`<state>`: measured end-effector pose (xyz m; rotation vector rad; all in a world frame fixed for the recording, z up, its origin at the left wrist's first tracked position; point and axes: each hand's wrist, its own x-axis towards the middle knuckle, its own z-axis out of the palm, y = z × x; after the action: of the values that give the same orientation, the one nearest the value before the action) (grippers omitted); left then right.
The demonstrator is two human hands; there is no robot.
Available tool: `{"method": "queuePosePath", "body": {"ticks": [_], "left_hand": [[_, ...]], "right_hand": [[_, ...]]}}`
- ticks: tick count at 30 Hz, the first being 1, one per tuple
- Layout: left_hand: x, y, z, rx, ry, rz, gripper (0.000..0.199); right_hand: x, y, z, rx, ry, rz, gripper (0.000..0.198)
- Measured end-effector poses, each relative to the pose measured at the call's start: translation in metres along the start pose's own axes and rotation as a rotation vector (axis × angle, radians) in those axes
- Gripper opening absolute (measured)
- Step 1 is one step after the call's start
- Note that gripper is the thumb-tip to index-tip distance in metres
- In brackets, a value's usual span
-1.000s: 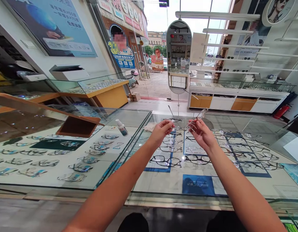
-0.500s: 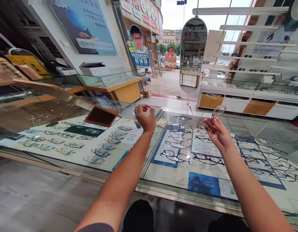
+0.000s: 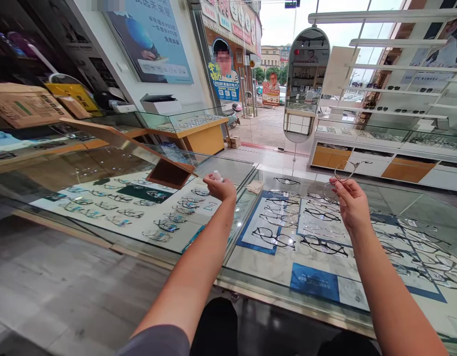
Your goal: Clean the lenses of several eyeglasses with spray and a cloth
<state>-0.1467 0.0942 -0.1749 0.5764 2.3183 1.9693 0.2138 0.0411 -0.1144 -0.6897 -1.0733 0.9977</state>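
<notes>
My right hand (image 3: 352, 200) pinches a pair of thin-rimmed eyeglasses (image 3: 336, 170) by the middle of the frame, held up above the glass counter (image 3: 258, 269). One round rim and a temple stick up over the fingertips. My left hand (image 3: 223, 189) is closed around a small bottle (image 3: 217, 175); its white top shows above the fingers, and the rest of it is hidden. A folded beige cloth (image 3: 255, 187) lies on the glass to the right of the left hand.
Under the glass, several rows of spectacles (image 3: 274, 240) are laid out. A wooden-framed tilted stand (image 3: 169, 173) rests on the counter at the left. Behind the counter stands an oval mirror (image 3: 306, 84); a display case (image 3: 198, 131) is at the back left.
My left hand has lowered onto the small bottle and closed around it. The right hand still holds the eyeglasses, now turned somewhat. The whole view has shifted slightly.
</notes>
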Motion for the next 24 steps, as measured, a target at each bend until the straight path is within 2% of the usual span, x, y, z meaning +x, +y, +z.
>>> {"method": "queuePosePath", "body": {"ticks": [3, 6, 8, 10, 12, 13, 16, 17, 18, 19, 21, 24], "left_hand": [[0.003, -0.002, -0.001, -0.019, -0.019, -0.057, 0.028], [-0.001, 0.008, 0.002, -0.084, -0.076, -0.043, 0.013], [-0.011, 0.019, 0.006, -0.156, -0.178, -0.003, 0.009], [-0.026, 0.032, 0.009, -0.226, -0.329, 0.033, 0.015], [-0.044, 0.042, 0.008, -0.304, -0.524, 0.045, 0.031], [-0.053, 0.047, 0.006, -0.364, -0.671, 0.039, 0.04], [-0.076, 0.056, -0.006, -0.616, -1.443, -0.156, 0.07], [-0.081, 0.059, -0.01, -0.651, -1.631, -0.206, 0.073], [-0.086, 0.06, -0.014, -0.678, -1.76, -0.234, 0.075], [-0.09, 0.062, -0.017, -0.705, -1.846, -0.245, 0.075], [-0.095, 0.064, -0.02, -0.746, -1.935, -0.246, 0.075], [-0.1, 0.063, -0.02, -0.735, -1.926, -0.198, 0.075]], "right_hand": [[-0.001, 0.0, 0.001, -0.018, -0.004, -0.013, 0.037], [-0.002, 0.0, 0.003, -0.062, -0.017, -0.028, 0.044], [-0.003, 0.001, 0.005, -0.113, -0.033, -0.039, 0.048], [-0.005, 0.002, 0.007, -0.162, -0.047, -0.039, 0.051], [-0.009, 0.003, 0.01, -0.196, -0.066, -0.012, 0.052], [-0.011, 0.003, 0.012, -0.206, -0.085, 0.012, 0.052], [-0.017, 0.002, 0.019, -0.216, -0.154, 0.1, 0.052], [-0.019, 0.003, 0.021, -0.221, -0.172, 0.126, 0.052], [-0.021, 0.003, 0.023, -0.228, -0.187, 0.148, 0.052], [-0.023, 0.004, 0.025, -0.235, -0.2, 0.166, 0.052], [-0.026, 0.006, 0.029, -0.233, -0.224, 0.197, 0.051], [-0.03, 0.01, 0.032, -0.171, -0.27, 0.242, 0.048]]}}
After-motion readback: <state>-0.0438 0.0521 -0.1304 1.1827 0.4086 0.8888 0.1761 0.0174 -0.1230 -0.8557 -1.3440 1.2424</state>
